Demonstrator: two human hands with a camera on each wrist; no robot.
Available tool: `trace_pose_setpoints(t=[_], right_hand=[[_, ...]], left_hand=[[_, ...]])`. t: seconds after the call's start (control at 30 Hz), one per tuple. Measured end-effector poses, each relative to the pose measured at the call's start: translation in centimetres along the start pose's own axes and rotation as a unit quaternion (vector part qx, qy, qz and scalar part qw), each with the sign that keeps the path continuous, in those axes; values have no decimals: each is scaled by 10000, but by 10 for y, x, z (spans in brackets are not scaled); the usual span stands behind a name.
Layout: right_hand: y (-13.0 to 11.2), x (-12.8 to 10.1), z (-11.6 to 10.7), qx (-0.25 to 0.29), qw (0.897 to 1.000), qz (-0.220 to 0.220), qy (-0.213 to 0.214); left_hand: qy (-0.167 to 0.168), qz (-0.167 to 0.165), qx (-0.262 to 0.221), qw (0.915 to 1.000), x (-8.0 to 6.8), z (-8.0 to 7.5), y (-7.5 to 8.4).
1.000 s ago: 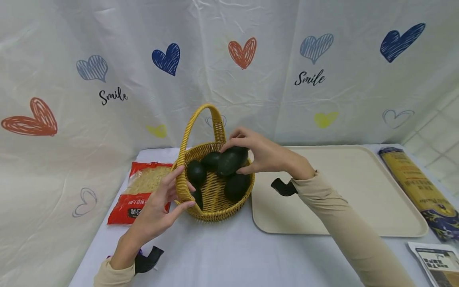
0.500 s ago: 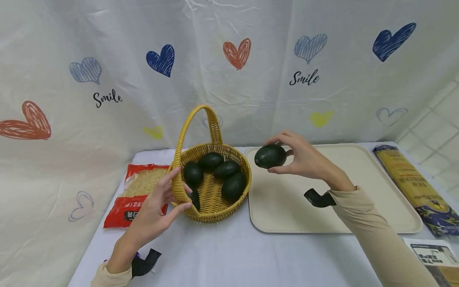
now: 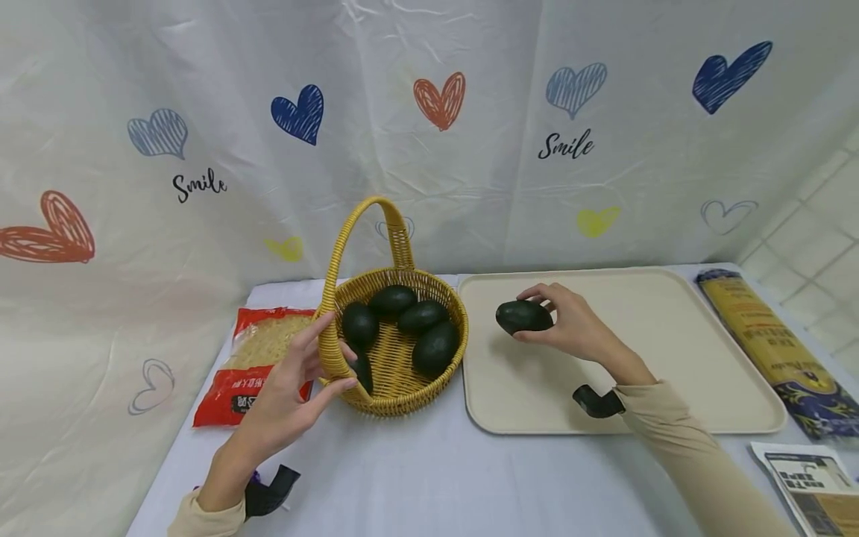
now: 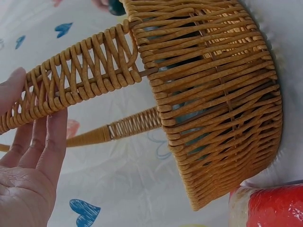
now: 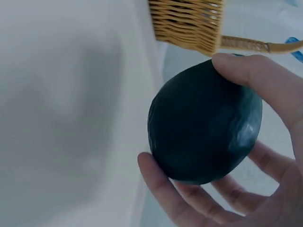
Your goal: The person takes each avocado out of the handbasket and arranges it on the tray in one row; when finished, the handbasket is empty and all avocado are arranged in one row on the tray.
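In the head view, the right hand (image 3: 576,324) is grasping an avocado (image 3: 522,317), its thumb pressing on one side and its fingers curling against the other. The avocado is hovering over the tray (image 3: 691,339), between nine and ten o'clock from the tray's middle; in the right wrist view its shadow is falling on the pale surface, apart from it. The left hand (image 3: 291,391) is gripping the basket (image 3: 399,406) by its handle (image 3: 345,239), at eight o'clock, with the thumb lying on one face and the fingers wrapping behind the other.

Inside the basket, five more avocados are resting near the wall: at eight (image 3: 362,371), ten (image 3: 360,325), twelve (image 3: 393,300), one (image 3: 423,318) and three o'clock (image 3: 435,350). The handle is partly hiding the one at eight.

The tray is lying just beside the basket, at three o'clock; a red pack (image 3: 258,362) is lying near it at nine. A yellow pack (image 3: 778,350) is lying along the tray's three o'clock side, and a leaflet (image 3: 812,481) at four. A sheet (image 3: 376,164) printed with hearts is hanging at twelve, behind the table (image 3: 403,477).
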State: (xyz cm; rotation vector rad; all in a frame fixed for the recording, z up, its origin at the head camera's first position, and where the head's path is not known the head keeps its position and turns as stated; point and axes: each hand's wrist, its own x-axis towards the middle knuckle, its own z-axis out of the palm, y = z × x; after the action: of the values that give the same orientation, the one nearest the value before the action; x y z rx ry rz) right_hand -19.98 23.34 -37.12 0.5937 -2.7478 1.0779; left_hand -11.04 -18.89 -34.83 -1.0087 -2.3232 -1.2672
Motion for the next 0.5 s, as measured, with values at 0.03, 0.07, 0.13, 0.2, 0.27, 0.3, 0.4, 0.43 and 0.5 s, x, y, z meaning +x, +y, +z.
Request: trace_pose_setpoints(t=[0.03,0.07,0.13,0.2,0.27,0.3,0.4,0.43,0.5], right_hand=[[1,0,3,-9,9999,101,-30],[2,0,6,-8,9998,194,-53],[3,1,11,-57,9993,353,-80],[4,2,17,-151,9986,505,-98],[4,4,22,-268,9976,622,-140],[4,4,25,-332,9972,655,-160],[1,6,30,-482,9960,726,-210],[0,7,31,-533,9957,727,-224],[-3,7,33,-603,9951,738,-251]], left_hand=[[10,-5,1,10000,-1,0,0],[20,-14,8,10000,-1,0,0],[30,-21,3,10000,-2,0,-1],[34,-34,-1,10000,-2,0,-1],[28,-16,-25,10000,-2,0,-1],[22,-3,-43,10000,-2,0,-1],[4,31,-74,10000,-1,-1,-1],[-2,37,-74,10000,0,-1,-1],[-17,47,-71,10000,0,-1,-1]])
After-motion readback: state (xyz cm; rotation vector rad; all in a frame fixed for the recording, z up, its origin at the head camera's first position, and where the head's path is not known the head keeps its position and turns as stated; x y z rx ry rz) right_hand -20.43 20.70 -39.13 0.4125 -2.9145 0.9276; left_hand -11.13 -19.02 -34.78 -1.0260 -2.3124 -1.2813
